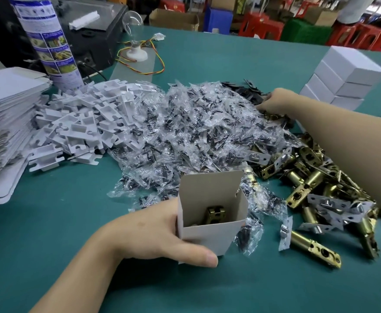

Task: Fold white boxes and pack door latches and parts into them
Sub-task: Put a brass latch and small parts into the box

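Head view: right fingers (266, 104), seemingly among plates (251, 86).

We cannot see the fingertips of the right grip (273, 101), buried among the dark plates (251, 88) (whether it holds one, we cannot tell). The white box (209, 237) hides most fingers of the left grip (153, 232) and most of the latch (215, 213) inside. The spray can (47, 41) is cut off at the top edge.

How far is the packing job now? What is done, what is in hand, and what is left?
Done: a stack of closed boxes stands at the far right. In hand: the left hand holds an open box with one latch inside; the right hand reaches into the dark plates. Left: piles of latches, clear bags and flat boxes lie unpacked.
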`<state>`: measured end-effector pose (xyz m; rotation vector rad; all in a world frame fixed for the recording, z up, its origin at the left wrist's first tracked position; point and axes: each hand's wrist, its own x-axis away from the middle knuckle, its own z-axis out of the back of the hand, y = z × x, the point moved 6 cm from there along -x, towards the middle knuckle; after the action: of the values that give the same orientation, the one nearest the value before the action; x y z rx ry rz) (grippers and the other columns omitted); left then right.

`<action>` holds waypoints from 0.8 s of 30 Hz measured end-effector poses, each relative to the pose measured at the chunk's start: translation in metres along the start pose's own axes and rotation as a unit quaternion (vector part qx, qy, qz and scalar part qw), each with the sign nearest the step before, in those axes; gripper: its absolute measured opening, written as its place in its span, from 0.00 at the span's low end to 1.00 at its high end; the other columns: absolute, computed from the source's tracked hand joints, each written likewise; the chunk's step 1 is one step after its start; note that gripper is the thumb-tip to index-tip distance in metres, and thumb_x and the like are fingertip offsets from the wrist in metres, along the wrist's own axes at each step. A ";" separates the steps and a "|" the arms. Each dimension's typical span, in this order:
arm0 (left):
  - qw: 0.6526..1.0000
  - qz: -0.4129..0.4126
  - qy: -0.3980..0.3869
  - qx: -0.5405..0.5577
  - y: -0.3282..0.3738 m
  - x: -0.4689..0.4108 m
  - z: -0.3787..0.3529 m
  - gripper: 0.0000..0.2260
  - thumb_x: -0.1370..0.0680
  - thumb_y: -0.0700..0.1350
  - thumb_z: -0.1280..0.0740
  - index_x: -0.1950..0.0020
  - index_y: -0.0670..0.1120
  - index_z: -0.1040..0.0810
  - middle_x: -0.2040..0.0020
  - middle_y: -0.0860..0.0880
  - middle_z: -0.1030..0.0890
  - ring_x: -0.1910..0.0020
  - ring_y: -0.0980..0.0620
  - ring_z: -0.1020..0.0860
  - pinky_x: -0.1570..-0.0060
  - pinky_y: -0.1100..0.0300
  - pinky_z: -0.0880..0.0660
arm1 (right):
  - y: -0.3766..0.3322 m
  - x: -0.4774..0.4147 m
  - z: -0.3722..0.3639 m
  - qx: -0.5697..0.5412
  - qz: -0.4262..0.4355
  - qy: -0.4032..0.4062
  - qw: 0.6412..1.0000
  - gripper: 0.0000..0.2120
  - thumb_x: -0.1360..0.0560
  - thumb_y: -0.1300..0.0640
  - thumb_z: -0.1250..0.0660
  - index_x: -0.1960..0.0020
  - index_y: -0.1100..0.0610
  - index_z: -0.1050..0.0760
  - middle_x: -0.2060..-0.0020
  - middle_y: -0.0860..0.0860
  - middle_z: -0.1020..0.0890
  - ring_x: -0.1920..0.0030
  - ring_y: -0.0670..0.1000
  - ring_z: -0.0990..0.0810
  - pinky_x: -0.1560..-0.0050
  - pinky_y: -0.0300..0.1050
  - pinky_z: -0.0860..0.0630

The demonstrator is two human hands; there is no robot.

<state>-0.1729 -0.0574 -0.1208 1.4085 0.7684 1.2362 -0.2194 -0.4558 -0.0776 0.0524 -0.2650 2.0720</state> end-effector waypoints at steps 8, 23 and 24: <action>1.000 -0.009 0.002 -0.012 0.005 -0.001 -0.001 0.27 0.25 0.43 0.25 0.32 0.31 0.28 0.36 0.30 0.24 0.37 0.30 0.24 0.34 0.27 0.32 | 0.004 -0.007 0.000 -0.014 -0.042 -0.041 0.998 0.18 0.17 0.54 0.34 0.34 0.65 0.28 0.42 0.58 0.24 0.42 0.63 0.23 0.40 0.57 0.23; 1.000 -0.018 0.006 0.000 0.005 -0.002 0.001 0.24 0.24 0.40 0.25 0.30 0.37 0.27 0.34 0.33 0.23 0.35 0.32 0.24 0.33 0.30 0.31 | 0.009 -0.015 0.004 -0.064 -0.030 -0.045 0.996 0.11 0.19 0.54 0.30 0.42 0.61 0.23 0.42 0.58 0.22 0.42 0.61 0.23 0.44 0.55 0.23; 1.000 -0.017 0.003 0.000 0.004 -0.002 0.000 0.24 0.24 0.40 0.25 0.30 0.36 0.27 0.34 0.32 0.23 0.35 0.32 0.24 0.34 0.30 0.31 | 0.009 -0.013 0.009 -0.070 -0.018 -0.051 0.996 0.07 0.19 0.55 0.30 0.47 0.59 0.21 0.43 0.59 0.20 0.46 0.58 0.23 0.49 0.52 0.24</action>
<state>-0.1739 -0.0607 -0.1172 1.3859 0.7935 1.2152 -0.2219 -0.4731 -0.0722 0.0763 -0.4675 2.0120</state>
